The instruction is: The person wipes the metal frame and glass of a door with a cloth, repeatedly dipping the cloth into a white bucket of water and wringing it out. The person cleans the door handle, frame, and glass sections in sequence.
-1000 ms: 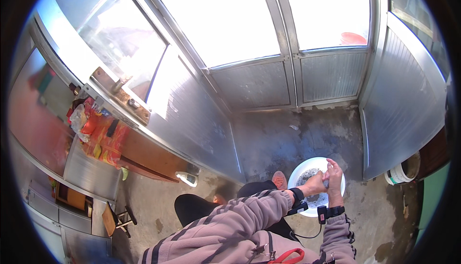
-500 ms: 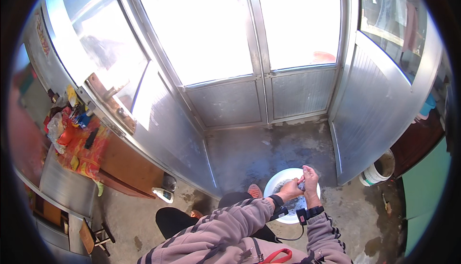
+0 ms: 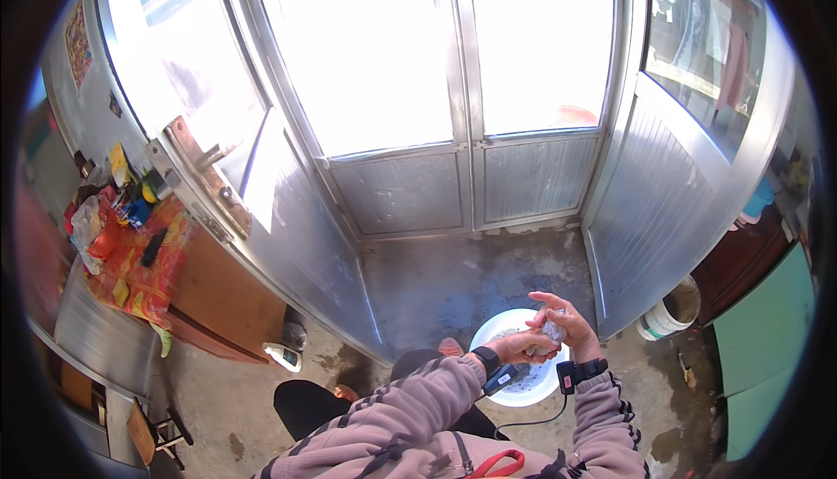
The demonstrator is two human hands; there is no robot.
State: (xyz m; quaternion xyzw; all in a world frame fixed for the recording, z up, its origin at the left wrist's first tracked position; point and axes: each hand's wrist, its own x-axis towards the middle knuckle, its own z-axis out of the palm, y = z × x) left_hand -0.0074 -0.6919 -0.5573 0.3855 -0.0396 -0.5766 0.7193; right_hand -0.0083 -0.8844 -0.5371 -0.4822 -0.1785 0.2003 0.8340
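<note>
Over a white basin (image 3: pixel 554 385) on the floor, both of my hands are pressed around a crumpled grey-white wad (image 3: pixel 552 332) that looks like wet cloth. My left hand (image 3: pixel 521 346) is closed under and along its left side. From the right, my right hand (image 3: pixel 575 326) grips it with curled fingers, one finger stretched out toward the left. Dark specks and murky greyish water show inside the basin, partly hidden by my hands. Each wrist wears a black band with a small dark box; a thin cable runs from the right one.
Metal-framed glass doors (image 3: pixel 471 187) stand ahead, with open door panels on both sides. A white bucket (image 3: pixel 656 322) is at the right, by green cabinet doors (image 3: pixel 767 348). Left are a cluttered cabinet (image 3: pixel 218 296), a white bottle (image 3: pixel 283 357) and a small wooden stool (image 3: pixel 144 431).
The grey wad has come into clearer sight between my hands, and my right hand has turned and curled over it. The view has shifted slightly.
</note>
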